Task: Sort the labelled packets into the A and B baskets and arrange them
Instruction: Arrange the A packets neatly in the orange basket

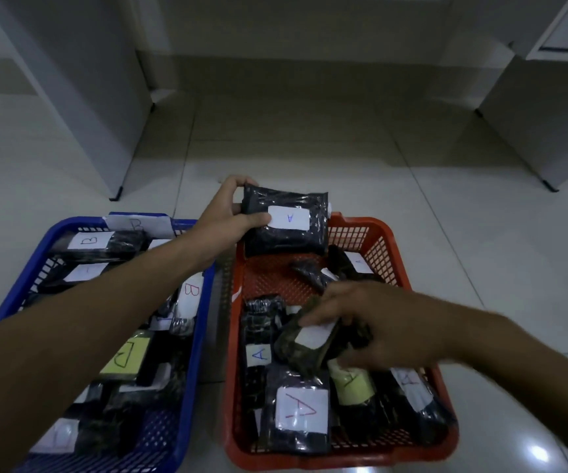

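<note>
The left hand (229,213) grips a black plastic packet (286,220) with a white label reading "A" (upside down) over the red mesh basket (391,247); right hand (371,322) fingers pinch a blurred dark packet (304,343).

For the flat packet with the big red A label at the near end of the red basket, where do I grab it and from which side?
Probably by its near short edge, coming down from above on the person's side. The red-A packet lies flat, label up, with that end beside the red basket near wall. Other packets crowd its long sides, and the right hand, gripping a blurred packet, hovers beyond its far end.
</note>
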`<action>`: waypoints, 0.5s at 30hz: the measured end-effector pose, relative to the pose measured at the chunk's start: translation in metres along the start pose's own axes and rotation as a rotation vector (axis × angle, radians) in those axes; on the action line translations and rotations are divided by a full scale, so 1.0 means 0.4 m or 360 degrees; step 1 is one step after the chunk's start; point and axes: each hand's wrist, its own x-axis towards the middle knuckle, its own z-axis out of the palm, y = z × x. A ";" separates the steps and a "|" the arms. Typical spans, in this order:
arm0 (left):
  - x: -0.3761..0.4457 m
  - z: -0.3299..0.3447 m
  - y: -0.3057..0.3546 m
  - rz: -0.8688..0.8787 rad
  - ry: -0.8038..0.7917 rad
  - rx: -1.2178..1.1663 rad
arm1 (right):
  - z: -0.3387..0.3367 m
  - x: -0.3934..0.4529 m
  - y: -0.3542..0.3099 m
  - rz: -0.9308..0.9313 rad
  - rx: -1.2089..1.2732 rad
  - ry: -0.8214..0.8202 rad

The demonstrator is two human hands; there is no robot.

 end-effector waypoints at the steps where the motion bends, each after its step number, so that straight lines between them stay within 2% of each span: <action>1: -0.002 0.004 -0.003 -0.0042 -0.0047 0.0021 | -0.019 -0.003 0.012 0.0037 0.0142 0.0076; 4: -0.012 0.009 -0.015 -0.0184 -0.0159 0.0079 | -0.054 0.022 0.070 0.0345 0.0196 0.0733; 5: -0.015 0.009 -0.018 -0.0223 -0.0184 0.0076 | -0.056 0.040 0.091 0.0496 0.0157 0.0837; 7: -0.018 0.006 -0.019 -0.0261 -0.0200 0.0023 | -0.047 0.083 0.121 0.0622 0.0307 0.0770; 11: -0.014 -0.012 -0.015 -0.0318 -0.0302 -0.0235 | -0.029 0.146 0.115 0.0496 0.1330 0.0678; 13: -0.006 -0.016 -0.013 -0.0245 -0.0299 -0.0034 | -0.023 0.164 0.115 0.0432 0.1479 0.0758; 15: 0.003 -0.022 -0.016 -0.0038 -0.0243 0.0499 | -0.015 0.173 0.118 0.0449 0.1469 0.0870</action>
